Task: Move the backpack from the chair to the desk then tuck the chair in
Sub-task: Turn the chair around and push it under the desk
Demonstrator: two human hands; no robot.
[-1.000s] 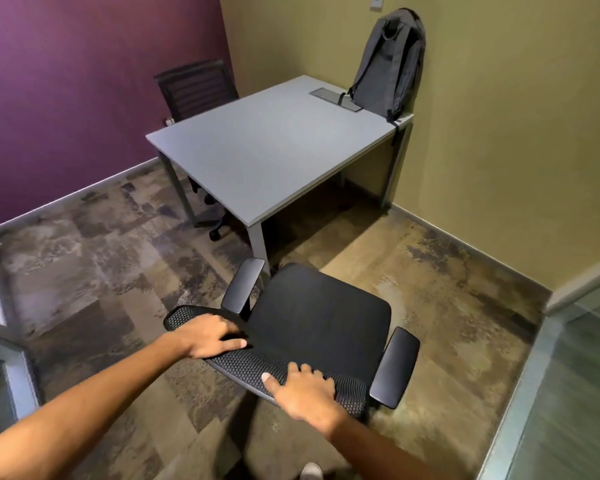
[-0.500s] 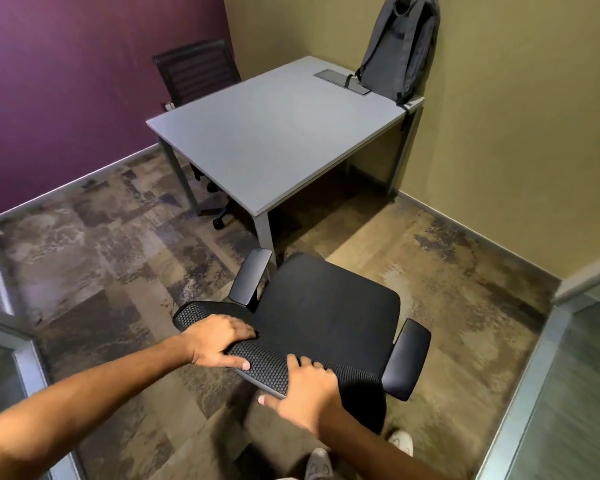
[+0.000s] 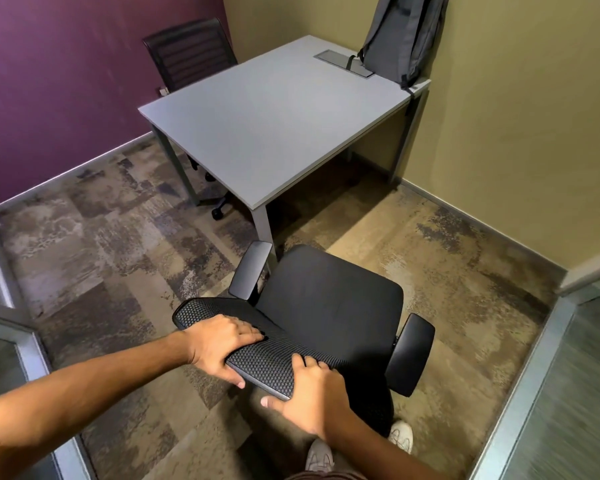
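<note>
Gripping the mesh top of the chair [image 3: 329,306] backrest, the left hand [image 3: 219,344] and right hand [image 3: 309,393] are both closed on it, fingers [image 3: 248,330] curled over the edge and thumbs under. Beyond the fingers, the backpack [image 3: 400,36] is already standing on the table [image 3: 274,123]. The chair is judged heavy but rolling easily; the stiff rim is a good hold.

Open carpet [image 3: 378,216] lies between the black chair [image 3: 329,303] and the near edge of the surface [image 3: 274,119], its underside clear between the legs. The near-corner desk leg [image 3: 262,225] stands just beside the chair's left armrest [image 3: 252,270]. The surface is bare except for the backpack [image 3: 400,36] against the far right wall. A second chair [image 3: 189,53] fills the far left side.
</note>
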